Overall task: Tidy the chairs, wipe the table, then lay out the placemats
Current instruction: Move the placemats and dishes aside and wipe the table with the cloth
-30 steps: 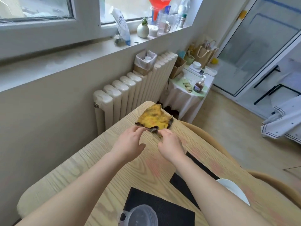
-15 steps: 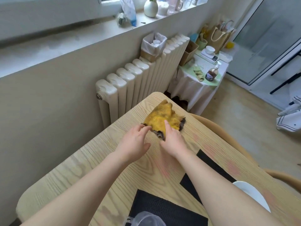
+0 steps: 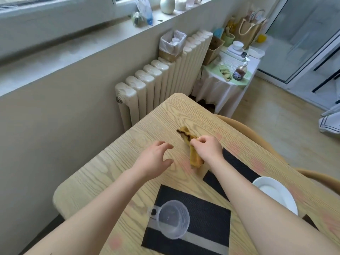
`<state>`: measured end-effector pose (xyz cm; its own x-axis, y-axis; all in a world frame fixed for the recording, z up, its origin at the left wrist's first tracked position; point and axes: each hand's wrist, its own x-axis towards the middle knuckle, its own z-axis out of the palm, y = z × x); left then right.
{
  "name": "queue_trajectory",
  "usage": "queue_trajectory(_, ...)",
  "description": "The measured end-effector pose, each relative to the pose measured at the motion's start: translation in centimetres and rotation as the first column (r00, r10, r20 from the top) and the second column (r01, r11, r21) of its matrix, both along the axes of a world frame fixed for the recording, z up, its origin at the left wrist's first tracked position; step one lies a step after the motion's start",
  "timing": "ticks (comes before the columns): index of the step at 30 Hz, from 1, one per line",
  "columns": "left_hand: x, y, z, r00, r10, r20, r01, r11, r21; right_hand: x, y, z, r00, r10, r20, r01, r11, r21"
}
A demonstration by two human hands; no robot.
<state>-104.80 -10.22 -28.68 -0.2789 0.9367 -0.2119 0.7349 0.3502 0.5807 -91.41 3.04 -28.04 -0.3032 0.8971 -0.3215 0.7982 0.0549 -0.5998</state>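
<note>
**Toward the table's far end: yellow cloth gathered in the right hand**

Bunched into a narrow, crumpled strip, yellow with dark edging, the cloth is pinched at its middle by curled fingers. One end points at the far edge. The other trails by the wrist, near a black placemat's corner. The left hand hovers just beside, fingers spread and loosely bent, holding nothing. A clear cup stands on another placemat at the near edge.
</note>
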Motion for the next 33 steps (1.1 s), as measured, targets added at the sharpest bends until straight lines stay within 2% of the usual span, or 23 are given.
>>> queue_trajectory(2,1.0,-1.7,1.0,0.998,-0.038,0.046,0.039,0.999,-0.021,0.9,-1.6,0.9,0.981,-0.098,-0.17,0.077,0.99,-0.121)
queue_trajectory(4,2.0,-3.3,1.6,0.993,-0.061,0.105,0.066,0.997,-0.048,1.9,-3.0,1.6,0.918,-0.24,-0.314,0.165,0.955,-0.248)
queue_trajectory(6,3.0,-4.9,2.1,0.975,-0.081,0.206,0.104,0.989,-0.105,3.0,-4.3,2.7,0.869,-0.315,-0.382,0.199,0.929,-0.313)
queue_trajectory(9,4.4,-7.0,2.6,0.943,-0.148,0.299,0.221,0.948,-0.228,4.3,-5.9,4.2,0.854,-0.33,-0.402,0.211,0.926,-0.313)
queue_trajectory(11,5.4,-8.1,2.9,0.948,-0.208,0.24,0.272,0.922,-0.276,5.1,-6.6,4.8,0.857,-0.325,-0.399,0.204,0.926,-0.317)
queue_trajectory(14,6.8,-9.3,3.2,0.952,-0.301,0.061,0.305,0.906,-0.292,6.0,-7.2,5.5,0.859,-0.338,-0.383,0.22,0.922,-0.319)
queue_trajectory(18,7.6,-9.5,3.2,0.939,-0.33,-0.097,0.293,0.915,-0.277,6.7,-7.5,5.9,0.844,-0.372,-0.387,0.237,0.904,-0.355)
queue_trajectory(21,7.5,-9.2,3.6,0.961,-0.25,-0.116,0.226,0.956,-0.189,6.6,-7.3,6.3,0.848,-0.369,-0.381,0.237,0.906,-0.352)
queue_trajectory(26,4.4,-7.0,4.9,0.999,0.016,-0.045,-0.014,0.999,0.049,5.5,-5.9,6.2,0.854,-0.357,-0.378,0.235,0.914,-0.332)
queue_trajectory(30,1.0,-5.0,4.7,0.982,0.19,-0.002,-0.189,0.978,0.088,3.8,-3.9,5.1,0.857,-0.369,-0.359,0.273,0.917,-0.292)
queue_trajectory(33,-1.2,-3.0,3.8,0.969,0.247,0.003,-0.247,0.966,0.079,2.4,-2.0,4.3,0.861,-0.375,-0.344,0.308,0.922,-0.234)
